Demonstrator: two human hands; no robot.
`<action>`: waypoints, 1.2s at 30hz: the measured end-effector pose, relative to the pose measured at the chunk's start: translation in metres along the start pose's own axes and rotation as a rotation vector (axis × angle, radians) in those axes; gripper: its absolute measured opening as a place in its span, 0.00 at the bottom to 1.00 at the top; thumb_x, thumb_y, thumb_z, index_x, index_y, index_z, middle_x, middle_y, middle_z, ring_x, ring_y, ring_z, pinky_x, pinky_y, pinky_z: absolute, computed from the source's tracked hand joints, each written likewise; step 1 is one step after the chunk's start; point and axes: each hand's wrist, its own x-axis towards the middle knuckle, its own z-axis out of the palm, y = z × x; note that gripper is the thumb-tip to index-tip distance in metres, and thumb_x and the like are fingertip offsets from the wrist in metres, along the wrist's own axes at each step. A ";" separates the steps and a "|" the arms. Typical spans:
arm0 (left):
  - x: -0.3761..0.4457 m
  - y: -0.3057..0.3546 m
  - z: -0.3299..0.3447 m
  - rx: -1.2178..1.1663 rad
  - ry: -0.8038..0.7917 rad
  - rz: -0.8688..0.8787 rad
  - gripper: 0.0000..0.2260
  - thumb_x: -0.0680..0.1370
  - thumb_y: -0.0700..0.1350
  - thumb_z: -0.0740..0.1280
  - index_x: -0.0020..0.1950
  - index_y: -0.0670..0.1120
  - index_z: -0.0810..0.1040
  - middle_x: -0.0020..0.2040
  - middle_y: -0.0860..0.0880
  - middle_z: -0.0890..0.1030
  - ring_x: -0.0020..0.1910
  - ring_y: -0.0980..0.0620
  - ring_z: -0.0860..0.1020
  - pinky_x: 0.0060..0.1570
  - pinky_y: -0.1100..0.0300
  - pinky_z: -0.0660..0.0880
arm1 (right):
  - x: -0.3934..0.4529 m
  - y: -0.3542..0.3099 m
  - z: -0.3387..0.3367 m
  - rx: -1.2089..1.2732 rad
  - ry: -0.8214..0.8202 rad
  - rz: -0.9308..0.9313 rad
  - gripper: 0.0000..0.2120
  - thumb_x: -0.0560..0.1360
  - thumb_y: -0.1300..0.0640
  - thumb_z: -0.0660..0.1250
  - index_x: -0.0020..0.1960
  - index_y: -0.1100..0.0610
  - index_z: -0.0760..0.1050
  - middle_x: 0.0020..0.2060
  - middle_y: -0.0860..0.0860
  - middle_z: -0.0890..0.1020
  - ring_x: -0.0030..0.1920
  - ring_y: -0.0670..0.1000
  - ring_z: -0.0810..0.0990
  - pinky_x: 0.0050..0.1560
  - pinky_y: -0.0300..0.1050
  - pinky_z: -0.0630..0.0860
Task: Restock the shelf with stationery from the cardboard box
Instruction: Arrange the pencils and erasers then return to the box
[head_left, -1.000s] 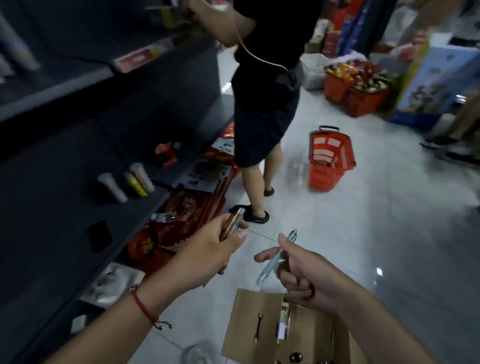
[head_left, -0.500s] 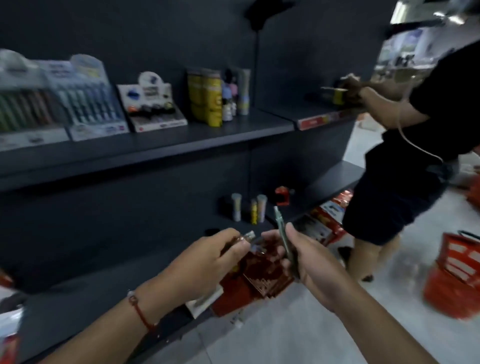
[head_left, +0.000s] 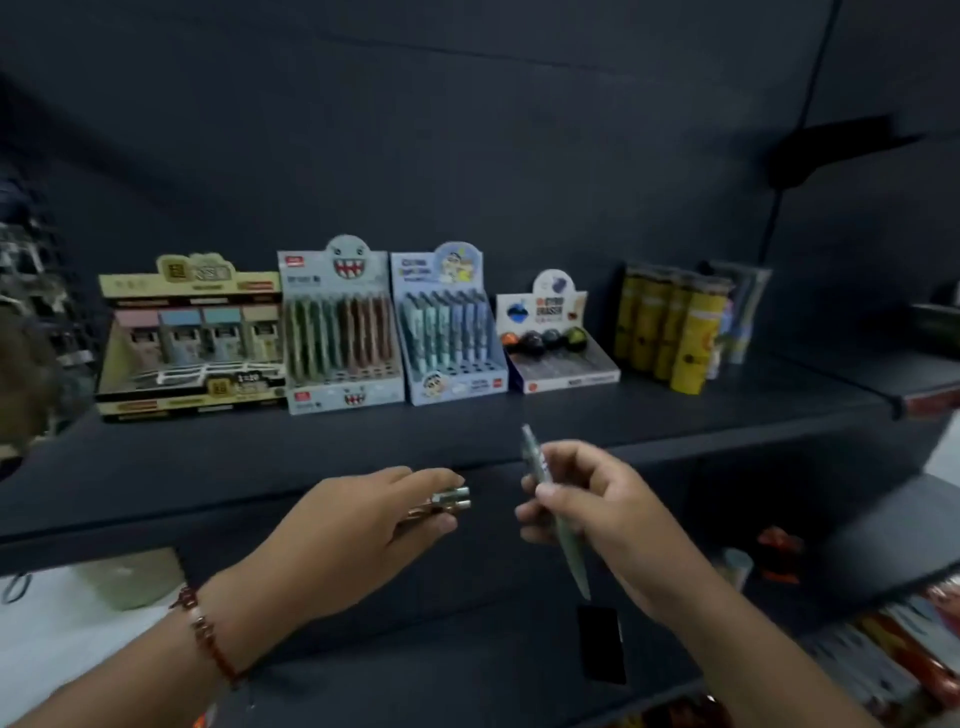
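My left hand (head_left: 358, 525) grips a couple of brownish pens (head_left: 447, 501), their metal ends sticking out to the right. In my right hand (head_left: 597, 514) a pale green pen (head_left: 563, 551) is pinched, held nearly upright with its top at the shelf's edge. Both hands hover in front of the dark shelf (head_left: 467, 441). On it stand a grey monster-face pen display box (head_left: 340, 338) and a blue cartoon pen display box (head_left: 449, 332). The cardboard box is out of view.
A beige display box (head_left: 192, 343) stands at the shelf's left, an eraser display (head_left: 558, 343) and yellow tubes (head_left: 670, 332) to the right. A lower shelf (head_left: 857, 540) carries a red item (head_left: 779, 551) and a black tag (head_left: 602, 644). Packaged goods lie bottom right.
The view has swung up and left from the floor and cardboard box to the upper shelf. The other person has left the frame. Both hands have risen with their pens toward the shelf edge.
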 end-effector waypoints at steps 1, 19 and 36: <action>0.004 -0.015 -0.003 0.022 0.010 -0.015 0.25 0.77 0.69 0.46 0.73 0.67 0.60 0.58 0.63 0.77 0.51 0.60 0.79 0.46 0.64 0.76 | 0.020 -0.005 0.005 0.070 0.007 0.013 0.06 0.79 0.67 0.63 0.53 0.61 0.76 0.42 0.56 0.82 0.43 0.56 0.84 0.47 0.53 0.82; 0.057 -0.173 -0.012 0.122 -0.129 -0.359 0.21 0.81 0.65 0.51 0.74 0.71 0.55 0.73 0.63 0.66 0.52 0.60 0.77 0.49 0.66 0.70 | 0.285 -0.016 0.091 0.403 -0.140 0.022 0.04 0.79 0.60 0.65 0.48 0.60 0.77 0.42 0.55 0.84 0.45 0.52 0.85 0.43 0.47 0.82; 0.062 -0.240 0.003 -0.032 -0.014 -0.100 0.21 0.81 0.68 0.49 0.72 0.66 0.64 0.57 0.58 0.80 0.41 0.57 0.80 0.39 0.61 0.76 | 0.333 0.016 0.158 -0.124 0.159 -0.446 0.05 0.75 0.53 0.72 0.49 0.46 0.77 0.40 0.44 0.83 0.46 0.48 0.83 0.50 0.50 0.81</action>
